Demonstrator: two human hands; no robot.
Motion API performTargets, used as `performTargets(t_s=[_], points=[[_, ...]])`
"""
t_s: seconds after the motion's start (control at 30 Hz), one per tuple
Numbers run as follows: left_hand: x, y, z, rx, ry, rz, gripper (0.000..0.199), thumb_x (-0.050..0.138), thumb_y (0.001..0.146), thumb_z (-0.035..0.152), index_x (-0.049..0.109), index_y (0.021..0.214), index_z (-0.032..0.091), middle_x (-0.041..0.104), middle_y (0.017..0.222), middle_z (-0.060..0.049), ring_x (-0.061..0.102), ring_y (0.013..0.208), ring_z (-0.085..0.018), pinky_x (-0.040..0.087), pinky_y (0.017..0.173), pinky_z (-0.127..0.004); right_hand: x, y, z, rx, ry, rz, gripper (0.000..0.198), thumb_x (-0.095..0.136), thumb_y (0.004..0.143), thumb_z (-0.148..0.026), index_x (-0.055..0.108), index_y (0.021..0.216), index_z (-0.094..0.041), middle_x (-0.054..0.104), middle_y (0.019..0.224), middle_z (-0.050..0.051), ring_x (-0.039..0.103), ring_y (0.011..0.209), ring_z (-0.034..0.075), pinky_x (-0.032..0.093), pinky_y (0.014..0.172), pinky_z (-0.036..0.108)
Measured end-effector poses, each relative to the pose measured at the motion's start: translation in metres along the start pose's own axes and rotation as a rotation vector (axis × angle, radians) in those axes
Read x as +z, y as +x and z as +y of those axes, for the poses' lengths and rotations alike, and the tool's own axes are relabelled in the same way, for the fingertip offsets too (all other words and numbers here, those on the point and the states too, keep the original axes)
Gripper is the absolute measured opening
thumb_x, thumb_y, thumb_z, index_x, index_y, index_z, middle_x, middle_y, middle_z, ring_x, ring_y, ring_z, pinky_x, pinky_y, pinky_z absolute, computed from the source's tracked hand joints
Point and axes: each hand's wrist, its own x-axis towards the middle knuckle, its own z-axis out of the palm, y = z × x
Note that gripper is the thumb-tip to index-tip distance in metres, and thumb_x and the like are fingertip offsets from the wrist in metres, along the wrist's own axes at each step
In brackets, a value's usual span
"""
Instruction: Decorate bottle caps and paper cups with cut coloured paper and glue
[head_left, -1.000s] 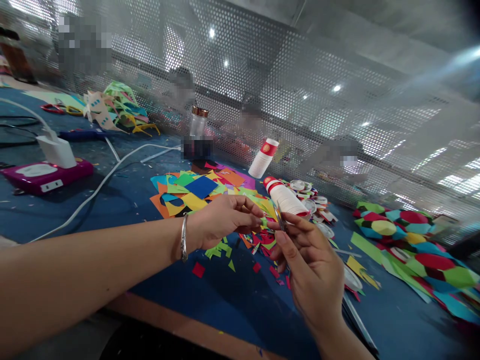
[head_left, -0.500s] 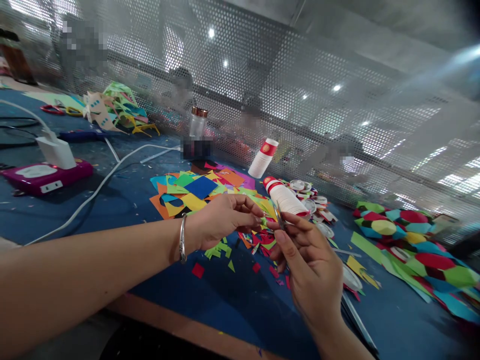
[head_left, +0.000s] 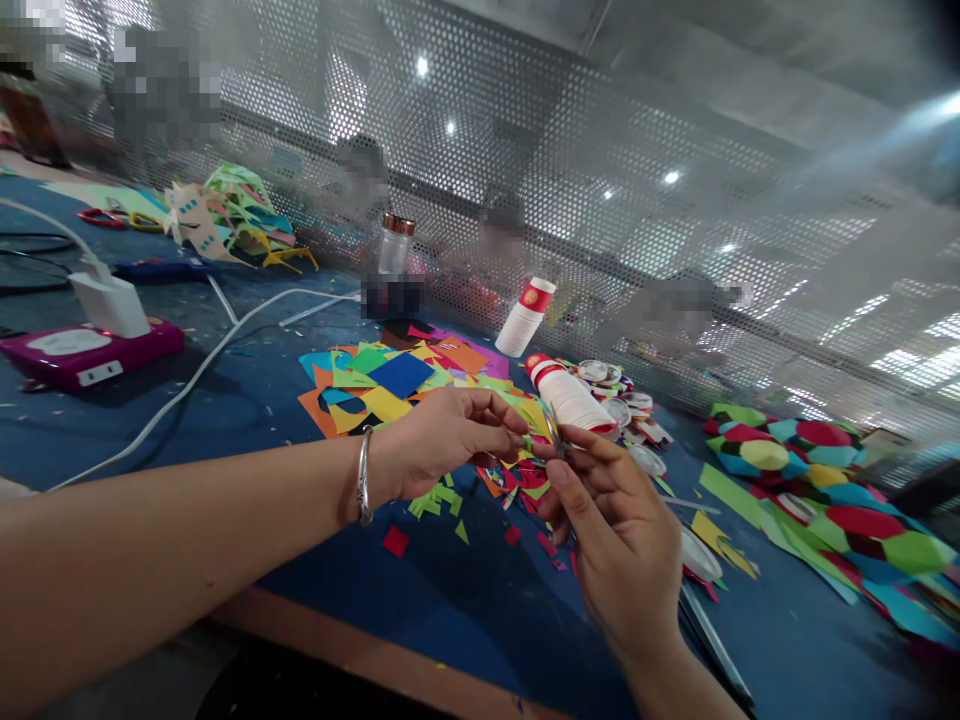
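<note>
Nothing has moved much since before: small scissors [head_left: 556, 437] stay gripped in the right hand [head_left: 619, 545], above the blue table [head_left: 247, 400], while the left hand [head_left: 442, 440] pinches a tiny green paper scrap [head_left: 529, 437], with coloured paper cuttings [head_left: 397, 380] and a fallen paper cup stack [head_left: 571, 397] behind

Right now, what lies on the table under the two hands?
Under the left hand and right hand lie green, red and yellow paper scraps on the blue table. Whatever sits directly beneath the palms is covered.
</note>
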Motion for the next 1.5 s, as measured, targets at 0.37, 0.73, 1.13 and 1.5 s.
performTargets(t_s=[0.37,0.73,1.13,1.5], points=[[0.004,-0.003,0.0,0.144,-0.048,-0.07,0.02,0.079,0.071,0.008,0.065,0.085,0.013,0.063,0.08,0.002,0.059,0.075,-0.008,0.044,0.077,-0.025,-0.001,0.005,0.006,0.043,0.155,0.042,0.043,0.074,0.09,-0.034,0.061,0.131,-0.03,0.058,0.082,-0.004,0.043,0.05,0.004,0.034,0.042,0.016],[0.005,-0.002,-0.003,0.145,-0.017,-0.105,0.025,0.083,0.07,0.011,0.063,0.085,0.012,0.066,0.08,0.001,0.06,0.076,-0.008,0.045,0.078,-0.025,0.0,0.004,0.009,0.167,0.197,-0.086,0.024,0.076,0.085,-0.037,0.07,0.102,-0.022,0.044,0.056,-0.008,0.034,0.042,0.008,0.027,0.038,0.022],[-0.001,-0.002,-0.001,0.095,0.074,-0.092,0.022,0.081,0.07,0.01,0.063,0.082,0.013,0.064,0.078,0.002,0.059,0.073,-0.009,0.045,0.077,-0.027,-0.002,0.004,0.011,0.151,0.103,-0.053,0.022,0.074,0.084,-0.037,0.068,0.096,-0.019,0.053,0.057,-0.004,0.043,0.045,0.01,0.031,0.04,0.022],[-0.008,0.0,0.01,0.151,0.219,-0.036,0.016,0.066,0.076,0.01,0.053,0.081,0.017,0.056,0.07,0.006,0.052,0.065,-0.007,0.04,0.063,-0.023,-0.001,0.006,0.007,0.238,0.151,-0.134,0.03,0.075,0.085,-0.047,0.067,0.095,-0.02,0.043,0.06,-0.007,0.029,0.045,0.007,0.019,0.039,0.022]])
